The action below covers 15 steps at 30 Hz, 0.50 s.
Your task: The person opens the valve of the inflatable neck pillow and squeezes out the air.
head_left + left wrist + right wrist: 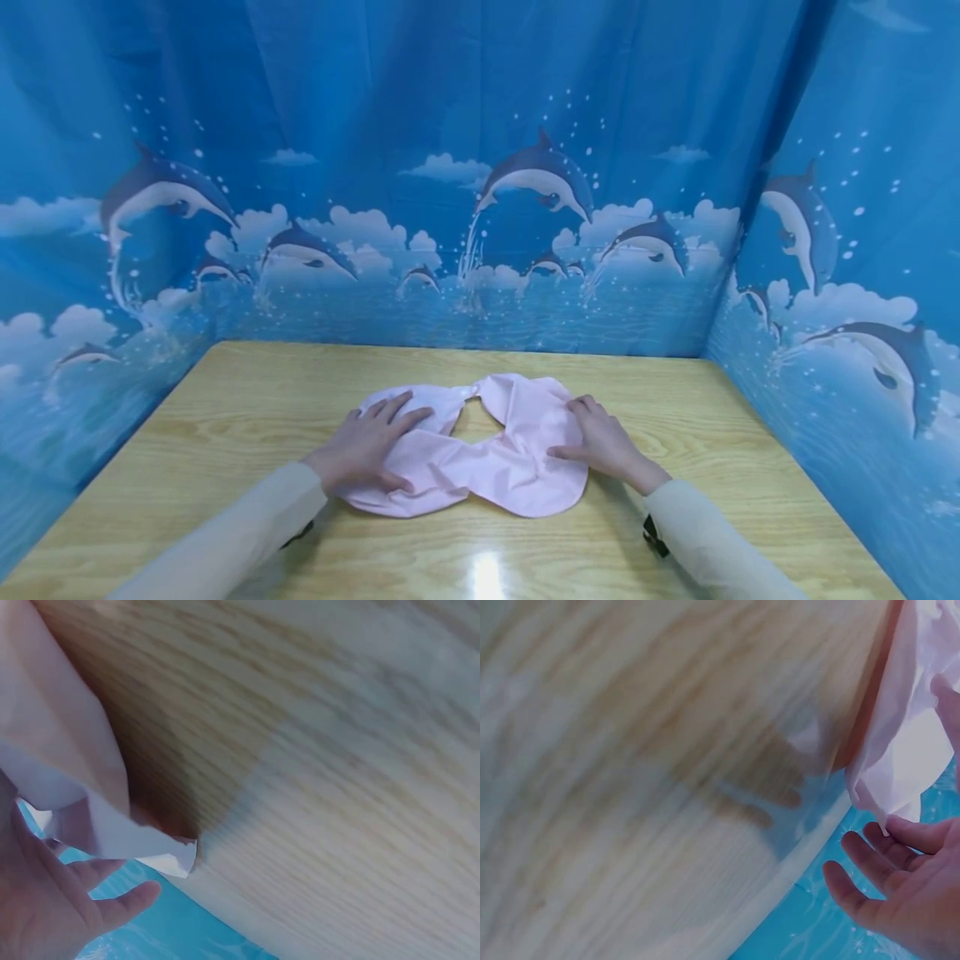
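Note:
A pale pink cloth bib (pixel 525 487) with wavy, petal-like edges and an opening in its middle lies spread on the wooden table. My left hand (pixel 367 442) rests on its left part, fingers spread and thumb toward the near edge. On the right side, my right hand (pixel 606 442) touches the bib's outer edge with thumb and fingers apart. The left wrist view has the bib (pixel 60 712) hanging above the hand (pixel 52 907), fingers extended. From the right wrist, the fingers (pixel 866 859) look loosely bent beside the bib's edge (pixel 900 735).
The light wooden table (pixel 262 392) reaches back to a blue curtain (pixel 450 83) printed with dolphins and clouds. More curtain encloses the left and right sides. A bright light reflection lies on the table near the front.

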### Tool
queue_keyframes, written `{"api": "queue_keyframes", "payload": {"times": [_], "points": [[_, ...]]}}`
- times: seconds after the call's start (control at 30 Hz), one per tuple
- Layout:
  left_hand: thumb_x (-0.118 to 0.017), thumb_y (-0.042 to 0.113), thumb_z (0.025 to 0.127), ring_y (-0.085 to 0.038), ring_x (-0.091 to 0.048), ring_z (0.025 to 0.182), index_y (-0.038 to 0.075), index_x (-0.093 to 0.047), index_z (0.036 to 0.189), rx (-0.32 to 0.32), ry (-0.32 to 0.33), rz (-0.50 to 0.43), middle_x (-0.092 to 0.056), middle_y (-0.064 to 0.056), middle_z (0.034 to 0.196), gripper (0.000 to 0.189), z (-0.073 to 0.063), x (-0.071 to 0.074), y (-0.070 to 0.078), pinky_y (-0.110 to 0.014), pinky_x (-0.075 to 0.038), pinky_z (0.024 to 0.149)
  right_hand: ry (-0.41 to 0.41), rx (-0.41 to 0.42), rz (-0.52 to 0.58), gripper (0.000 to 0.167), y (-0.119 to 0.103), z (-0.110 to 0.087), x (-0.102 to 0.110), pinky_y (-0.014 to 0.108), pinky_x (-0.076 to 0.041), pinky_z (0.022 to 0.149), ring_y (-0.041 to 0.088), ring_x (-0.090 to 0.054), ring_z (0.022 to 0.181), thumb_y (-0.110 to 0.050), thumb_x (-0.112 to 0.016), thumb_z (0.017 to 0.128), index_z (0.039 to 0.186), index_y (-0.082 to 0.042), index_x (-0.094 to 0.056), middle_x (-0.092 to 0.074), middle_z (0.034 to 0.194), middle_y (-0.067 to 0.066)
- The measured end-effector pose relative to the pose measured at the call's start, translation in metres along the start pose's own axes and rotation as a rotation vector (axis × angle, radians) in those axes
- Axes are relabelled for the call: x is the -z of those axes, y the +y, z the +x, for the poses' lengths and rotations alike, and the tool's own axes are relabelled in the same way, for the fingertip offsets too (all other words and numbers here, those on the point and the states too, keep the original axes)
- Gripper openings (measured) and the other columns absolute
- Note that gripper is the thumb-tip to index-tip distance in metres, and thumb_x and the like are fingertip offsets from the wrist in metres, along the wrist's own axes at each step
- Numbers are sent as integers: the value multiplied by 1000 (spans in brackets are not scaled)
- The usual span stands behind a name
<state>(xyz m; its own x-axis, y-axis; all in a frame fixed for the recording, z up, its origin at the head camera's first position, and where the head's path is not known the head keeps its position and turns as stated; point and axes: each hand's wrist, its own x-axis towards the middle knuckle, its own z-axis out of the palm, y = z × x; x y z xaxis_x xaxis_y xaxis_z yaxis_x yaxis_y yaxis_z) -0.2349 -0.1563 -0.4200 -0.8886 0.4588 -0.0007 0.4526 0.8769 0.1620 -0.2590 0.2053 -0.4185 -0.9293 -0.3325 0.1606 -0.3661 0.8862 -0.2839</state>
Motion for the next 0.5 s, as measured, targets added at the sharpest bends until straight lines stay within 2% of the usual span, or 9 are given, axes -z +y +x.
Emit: {"api": "queue_keyframes", "payload": {"times": [0.27, 0.5], "points": [[-66, 73, 54, -39, -22, 136, 35, -24, 143, -11, -5, -6, -15, -8, 153, 106, -2, 2, 0, -67, -25, 99, -20, -39, -34, 82, 4, -1, 3, 48, -49, 82, 29, -54, 94, -49, -74, 69, 120, 10, -50, -52, 113, 21], [-66, 73, 53, -40, -19, 136, 37, -23, 143, 3, -20, 6, -12, -9, 154, 107, -1, 1, 1, -69, -23, 99, -72, -74, -52, 79, 5, 1, 3, 50, -48, 83, 31, -54, 96, -50, -70, 72, 120, 10, -51, -52, 113, 23]]}}
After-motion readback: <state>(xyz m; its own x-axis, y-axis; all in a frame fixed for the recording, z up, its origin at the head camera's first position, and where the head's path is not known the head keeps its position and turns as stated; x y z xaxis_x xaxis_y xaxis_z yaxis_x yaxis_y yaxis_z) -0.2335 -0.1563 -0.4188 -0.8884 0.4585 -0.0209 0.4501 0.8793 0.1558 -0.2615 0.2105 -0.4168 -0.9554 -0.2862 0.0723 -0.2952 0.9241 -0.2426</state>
